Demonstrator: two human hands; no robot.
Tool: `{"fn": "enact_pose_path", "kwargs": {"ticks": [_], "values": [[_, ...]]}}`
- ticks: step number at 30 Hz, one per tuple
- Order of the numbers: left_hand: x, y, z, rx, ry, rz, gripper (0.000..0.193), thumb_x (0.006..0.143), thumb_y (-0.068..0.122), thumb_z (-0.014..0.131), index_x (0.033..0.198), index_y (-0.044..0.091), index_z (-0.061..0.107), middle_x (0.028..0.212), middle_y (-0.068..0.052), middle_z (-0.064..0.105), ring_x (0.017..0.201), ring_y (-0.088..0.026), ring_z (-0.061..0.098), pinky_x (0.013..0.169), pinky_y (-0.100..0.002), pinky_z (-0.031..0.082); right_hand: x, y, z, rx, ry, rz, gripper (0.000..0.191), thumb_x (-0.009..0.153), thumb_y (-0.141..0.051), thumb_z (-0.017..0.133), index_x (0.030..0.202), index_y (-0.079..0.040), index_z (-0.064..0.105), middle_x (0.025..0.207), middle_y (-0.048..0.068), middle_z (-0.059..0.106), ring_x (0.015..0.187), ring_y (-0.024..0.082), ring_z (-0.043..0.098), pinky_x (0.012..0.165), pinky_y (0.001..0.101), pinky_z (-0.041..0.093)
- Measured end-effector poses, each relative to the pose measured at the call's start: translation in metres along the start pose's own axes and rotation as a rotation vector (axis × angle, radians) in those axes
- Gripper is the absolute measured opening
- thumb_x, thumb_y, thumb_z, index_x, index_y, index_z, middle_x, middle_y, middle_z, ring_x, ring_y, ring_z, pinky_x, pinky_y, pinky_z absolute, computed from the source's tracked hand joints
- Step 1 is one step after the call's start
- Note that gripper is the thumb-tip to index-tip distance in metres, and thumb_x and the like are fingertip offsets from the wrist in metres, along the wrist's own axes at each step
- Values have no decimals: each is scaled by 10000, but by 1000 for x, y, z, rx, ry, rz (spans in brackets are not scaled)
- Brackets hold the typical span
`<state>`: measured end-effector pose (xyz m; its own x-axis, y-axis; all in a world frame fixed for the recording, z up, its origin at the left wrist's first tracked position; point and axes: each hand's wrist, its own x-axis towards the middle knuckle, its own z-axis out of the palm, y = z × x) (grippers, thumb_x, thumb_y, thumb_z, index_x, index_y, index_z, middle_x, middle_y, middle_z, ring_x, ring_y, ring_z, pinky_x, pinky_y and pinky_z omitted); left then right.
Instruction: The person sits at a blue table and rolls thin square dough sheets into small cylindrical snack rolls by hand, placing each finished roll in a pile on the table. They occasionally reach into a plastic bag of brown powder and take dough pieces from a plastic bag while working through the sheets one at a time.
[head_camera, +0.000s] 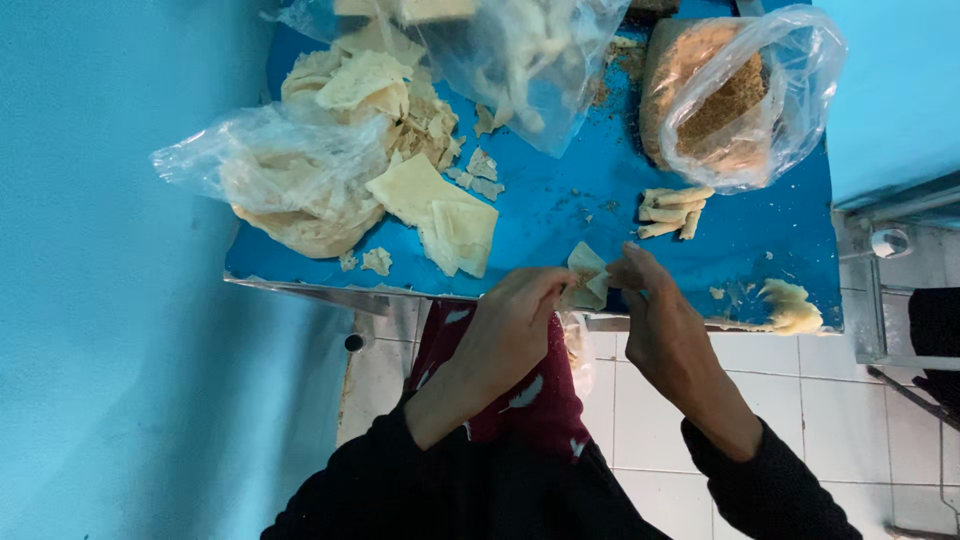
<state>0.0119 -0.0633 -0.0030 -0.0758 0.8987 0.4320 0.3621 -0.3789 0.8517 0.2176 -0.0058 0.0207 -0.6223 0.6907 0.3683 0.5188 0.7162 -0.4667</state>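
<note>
Nearest the camera, black sleeves (420, 480) reach up over a dark red patterned garment (520, 400). The left hand (510, 330) and the right hand (660, 320) meet at the near edge of the blue table (560, 215), fingertips of both pressed together on a small pale pastry sheet (587, 277) that is folded between them, just over the table's edge.

At the table's left, a clear plastic bag (260, 160) lies crumpled over a heap of pastry sheets (320, 225). Just right of it sits a flat stack of square sheets (445, 215), with torn scraps (483, 170) near it. Another clear bag (520, 60) of pale pieces hangs over the far middle. Right of the hands, a few rolled pastries (672, 212) lie together on open blue surface. Behind them a bag of brown crumbly filling (730, 100) lies open. A pale lump (795, 310) rests at the near right corner. White floor tiles (830, 400) show beyond the edge.
</note>
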Motion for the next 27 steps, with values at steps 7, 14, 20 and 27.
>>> {"fn": "enact_pose_path", "kwargs": {"ticks": [7, 14, 20, 27], "values": [[3, -4, -3, 204, -180, 128, 413, 887, -16, 683, 1294, 3, 617, 1306, -133, 637, 1162, -345, 587, 968, -431, 518, -1, 0, 1, 145, 17, 106, 612, 913, 181, 577, 1451, -22, 370, 1337, 227, 612, 1191, 305, 709, 863, 379, 624], [7, -11, -3, 344, -296, 186, 507, 789, 92, 784, 1254, -28, 621, 1279, -143, 586, 1126, -350, 545, 952, -444, 498, -2, -2, -3, 147, -39, 66, 695, 878, 60, 700, 1472, -33, 350, 1344, 222, 613, 1216, 323, 684, 920, 387, 622], [7, -30, 1, 422, -221, 325, 262, 926, 89, 730, 1173, 26, 666, 1181, -74, 649, 1052, -260, 608, 873, -396, 522, 3, -6, -8, 89, -128, 110, 759, 855, -60, 779, 1488, -81, 362, 1296, 149, 688, 1176, 287, 704, 866, 371, 637], [12, -34, 1, 538, -119, 491, 269, 893, 69, 692, 1156, 17, 679, 1049, -68, 638, 1007, -240, 608, 868, -380, 521, 17, -3, -11, -84, -154, -44, 724, 874, -82, 762, 1496, -87, 391, 1142, 87, 752, 1027, 299, 704, 833, 447, 572]]}}
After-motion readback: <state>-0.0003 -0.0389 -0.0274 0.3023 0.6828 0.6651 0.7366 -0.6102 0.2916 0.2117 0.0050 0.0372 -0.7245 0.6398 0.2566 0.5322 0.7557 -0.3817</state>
